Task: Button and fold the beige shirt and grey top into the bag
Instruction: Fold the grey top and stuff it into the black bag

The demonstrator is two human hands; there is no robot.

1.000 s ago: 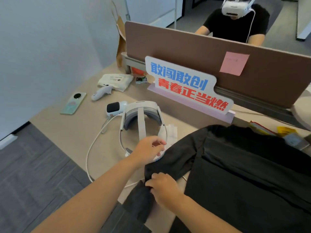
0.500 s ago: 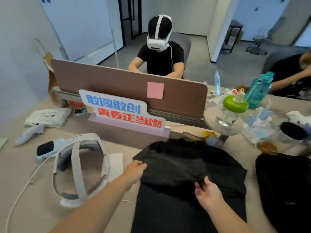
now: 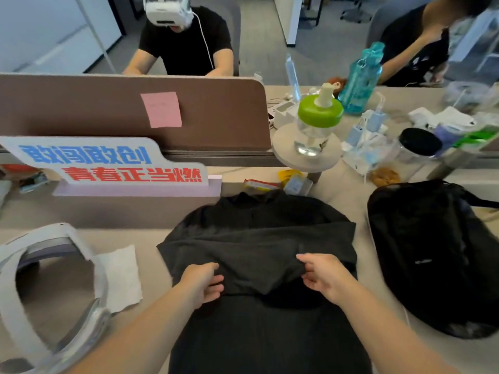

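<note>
Head view: our L grip [image 3: 202,282] & R grip [image 3: 321,273] pinch a fold of the grey top [image 3: 256,238] on desk [image 3: 129,233]; bag [image 3: 432,252] at R.

At the left edge of the desk [image 3: 129,220], a white headset [image 3: 54,279] lying flat, blurred, with a white paper tissue [image 3: 121,276] just beside its strap. Behind these, a white sign [image 3: 108,163] with blue and red characters, upright in a lilac base [image 3: 135,189]. Further back, a brown partition [image 3: 221,117] with a pink sticky note [image 3: 161,109] on it, and beyond it a seated person [image 3: 186,44] in black. Right of the partition, a round stand [image 3: 286,155] carrying a clear jar with a green lid [image 3: 320,113]; behind that, a teal bottle [image 3: 360,79]. Near the stand's foot, yellow packets [image 3: 290,176]. Further right, a black-lidded jar [image 3: 420,143] and a small brown thing [image 3: 384,176], perhaps a biscuit.
</note>
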